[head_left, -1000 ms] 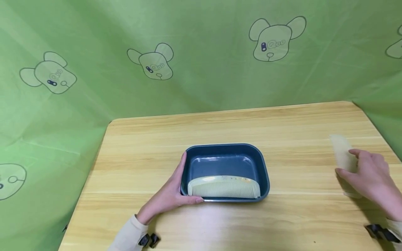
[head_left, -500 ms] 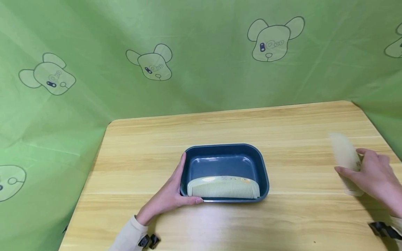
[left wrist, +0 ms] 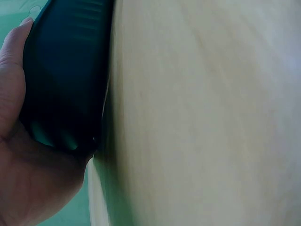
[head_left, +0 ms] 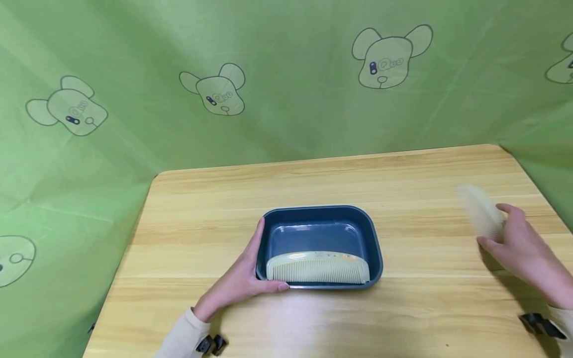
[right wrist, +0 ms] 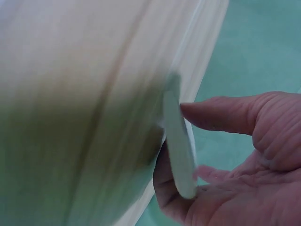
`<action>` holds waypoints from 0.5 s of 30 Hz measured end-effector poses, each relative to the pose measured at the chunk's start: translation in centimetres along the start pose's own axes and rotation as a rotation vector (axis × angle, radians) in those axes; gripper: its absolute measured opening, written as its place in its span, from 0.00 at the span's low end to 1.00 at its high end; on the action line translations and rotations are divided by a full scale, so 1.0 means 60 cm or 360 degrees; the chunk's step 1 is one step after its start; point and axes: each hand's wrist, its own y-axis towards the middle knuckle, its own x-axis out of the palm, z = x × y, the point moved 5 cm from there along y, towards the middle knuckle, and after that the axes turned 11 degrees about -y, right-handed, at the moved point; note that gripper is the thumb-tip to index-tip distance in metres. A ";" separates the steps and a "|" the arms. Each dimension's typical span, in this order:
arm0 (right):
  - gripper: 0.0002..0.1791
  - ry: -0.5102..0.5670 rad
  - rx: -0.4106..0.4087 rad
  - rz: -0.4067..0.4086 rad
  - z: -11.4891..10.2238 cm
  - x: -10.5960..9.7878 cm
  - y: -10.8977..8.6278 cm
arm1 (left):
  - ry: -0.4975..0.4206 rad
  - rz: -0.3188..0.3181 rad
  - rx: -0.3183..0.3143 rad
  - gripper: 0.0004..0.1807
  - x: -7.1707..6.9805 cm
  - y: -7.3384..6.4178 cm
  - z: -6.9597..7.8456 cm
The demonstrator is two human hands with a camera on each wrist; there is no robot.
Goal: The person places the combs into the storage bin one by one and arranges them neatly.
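Observation:
In the head view a dark blue rectangular tray point(head_left: 309, 237) stands on the table. My left hand point(head_left: 241, 278) holds its near left corner, thumb along the near rim and fingers along the left wall. The left wrist view shows the palm against the tray's point(left wrist: 70, 75) corner. Inside the tray, along the near wall, lies a pale green comb point(head_left: 318, 267), teeth toward me. At the right my right hand point(head_left: 524, 248) pinches a second pale comb point(head_left: 481, 214), tilted above the table. In the right wrist view this comb point(right wrist: 178, 146) appears edge-on between thumb and fingers.
The wood-grain table point(head_left: 403, 318) has rounded far corners. Behind it and at its sides hangs a green cloth point(head_left: 295, 124) with printed animal heads. A black device point(head_left: 541, 325) is strapped at the right wrist, another point(head_left: 212, 344) at the left.
My right hand has lifted the second comb from the table, tilting it and shifting it a little left and away from me. The left hand, tray and first comb stay put.

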 end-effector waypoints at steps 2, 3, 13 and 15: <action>0.50 0.0021 -0.0033 0.0008 -0.003 -0.001 -0.001 | -0.0003 -0.0004 -0.0005 0.80 0.001 0.000 0.000; 0.49 0.0033 -0.0050 0.0012 -0.004 -0.001 -0.001 | -0.0005 -0.0004 -0.0007 0.80 0.001 0.000 0.000; 0.39 0.0144 -0.0190 0.0043 -0.026 0.001 -0.007 | -0.0010 0.0000 -0.0008 0.80 0.001 0.000 0.000; 0.38 0.0187 -0.0207 0.0038 -0.032 0.002 -0.008 | -0.0013 -0.0001 -0.0009 0.79 0.002 0.000 0.001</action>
